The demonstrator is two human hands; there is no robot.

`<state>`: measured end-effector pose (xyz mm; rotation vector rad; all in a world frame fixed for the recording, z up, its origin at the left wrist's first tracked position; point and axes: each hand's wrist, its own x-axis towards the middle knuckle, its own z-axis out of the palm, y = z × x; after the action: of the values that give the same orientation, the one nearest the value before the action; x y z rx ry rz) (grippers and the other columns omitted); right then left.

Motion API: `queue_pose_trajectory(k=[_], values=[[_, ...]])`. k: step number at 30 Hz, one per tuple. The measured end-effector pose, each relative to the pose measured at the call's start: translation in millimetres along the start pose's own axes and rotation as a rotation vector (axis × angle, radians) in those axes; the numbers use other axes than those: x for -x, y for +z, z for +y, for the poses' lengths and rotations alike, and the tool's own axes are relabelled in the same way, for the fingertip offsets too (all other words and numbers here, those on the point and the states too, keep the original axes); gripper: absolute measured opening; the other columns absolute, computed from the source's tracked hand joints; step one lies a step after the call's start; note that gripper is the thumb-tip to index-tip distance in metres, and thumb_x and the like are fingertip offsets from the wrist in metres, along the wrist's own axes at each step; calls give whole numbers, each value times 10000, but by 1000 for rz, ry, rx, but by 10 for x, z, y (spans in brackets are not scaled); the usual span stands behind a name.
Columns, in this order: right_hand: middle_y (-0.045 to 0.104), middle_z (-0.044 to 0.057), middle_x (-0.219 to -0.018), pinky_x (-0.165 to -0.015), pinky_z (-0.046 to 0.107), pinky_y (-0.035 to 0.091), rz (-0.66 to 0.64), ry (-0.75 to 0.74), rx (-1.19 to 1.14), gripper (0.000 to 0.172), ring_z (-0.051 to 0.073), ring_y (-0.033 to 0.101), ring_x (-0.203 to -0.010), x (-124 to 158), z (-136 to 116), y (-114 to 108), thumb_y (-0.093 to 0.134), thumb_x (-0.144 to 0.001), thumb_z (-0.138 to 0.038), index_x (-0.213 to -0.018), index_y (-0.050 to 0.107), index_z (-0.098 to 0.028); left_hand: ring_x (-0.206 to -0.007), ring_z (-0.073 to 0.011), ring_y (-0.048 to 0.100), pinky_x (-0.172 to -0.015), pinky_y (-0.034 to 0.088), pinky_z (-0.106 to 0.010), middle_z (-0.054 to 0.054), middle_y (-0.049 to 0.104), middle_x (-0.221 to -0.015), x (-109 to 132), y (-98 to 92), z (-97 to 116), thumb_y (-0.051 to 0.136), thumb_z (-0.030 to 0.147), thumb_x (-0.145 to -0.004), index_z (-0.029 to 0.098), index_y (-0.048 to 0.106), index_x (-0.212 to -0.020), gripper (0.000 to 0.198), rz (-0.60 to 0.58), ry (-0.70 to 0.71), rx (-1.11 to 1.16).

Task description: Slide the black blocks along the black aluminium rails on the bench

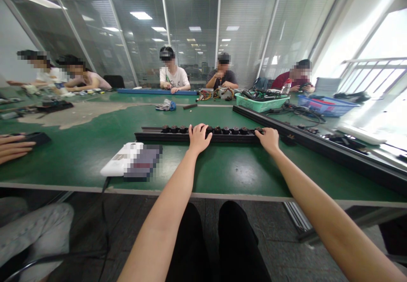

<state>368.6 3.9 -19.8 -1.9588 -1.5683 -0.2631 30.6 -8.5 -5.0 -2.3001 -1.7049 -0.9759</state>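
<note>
A long black rail (233,138) lies crosswise on the green table in front of me, carrying a row of several small round black pieces (226,129). My left hand (199,138) is over the rail's middle, its fingers curled across the top with the thumb on the near side. Its fingertips hide part of the row. At the rail's right end, my right hand (269,139) is closed with thumb and fingertips on the end. Whether it also touches the last black piece is hard to tell.
A longer black rail (305,138) slants along the right. A white device (122,159) with a cable and a dark pixelated item (143,163) lie near the front edge. Behind are a green basket (262,104) and a blue basket (327,106). Another person's hand (14,146) reaches in from the left.
</note>
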Motion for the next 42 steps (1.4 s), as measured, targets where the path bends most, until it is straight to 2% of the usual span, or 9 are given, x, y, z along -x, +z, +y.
queue_pose_trajectory(k=[14, 20, 31, 38, 42], values=[[701, 136, -763, -719, 361, 369, 2, 16, -82, 523, 255, 557, -718, 36, -58, -130, 491, -959, -574, -785, 758, -159, -1447, -283, 487, -1342, 105, -570, -74, 593, -1489, -3, 8, 5, 478, 390, -1019, 280, 612, -1407, 425, 1, -1, -5], [706, 136, -777, -720, 359, 370, -23, 26, -75, 475, 253, 555, -729, 16, -43, -125, 516, -949, -532, -802, 764, -154, -1445, -285, 490, -1345, 92, -564, -82, 598, -1482, -7, 22, -10, 472, 399, -1021, 272, 619, -1405, 430, 10, 4, -1], [676, 122, -725, -704, 359, 371, -15, 20, -100, 532, 243, 535, -694, -22, 22, -99, 496, -943, -601, -756, 742, -168, -1449, -287, 485, -1344, 97, -570, -73, 596, -1485, -11, 12, -5, 484, 394, -1023, 287, 615, -1405, 418, 4, 1, -3], [689, 108, -737, -689, 345, 342, -10, 24, -92, 418, 224, 524, -677, -49, 78, -60, 562, -925, -499, -778, 746, -153, -1435, -281, 499, -1343, 92, -568, -77, 602, -1483, -18, 43, -23, 485, 393, -1027, 263, 619, -1399, 416, 18, 14, -9], [684, 100, -729, -699, 341, 344, -14, 49, -111, 418, 223, 534, -685, -65, 114, -70, 591, -924, -509, -780, 748, -150, -1428, -282, 505, -1344, 93, -564, -81, 606, -1481, -20, 52, -24, 490, 394, -1026, 256, 619, -1400, 419, 21, 14, -11]])
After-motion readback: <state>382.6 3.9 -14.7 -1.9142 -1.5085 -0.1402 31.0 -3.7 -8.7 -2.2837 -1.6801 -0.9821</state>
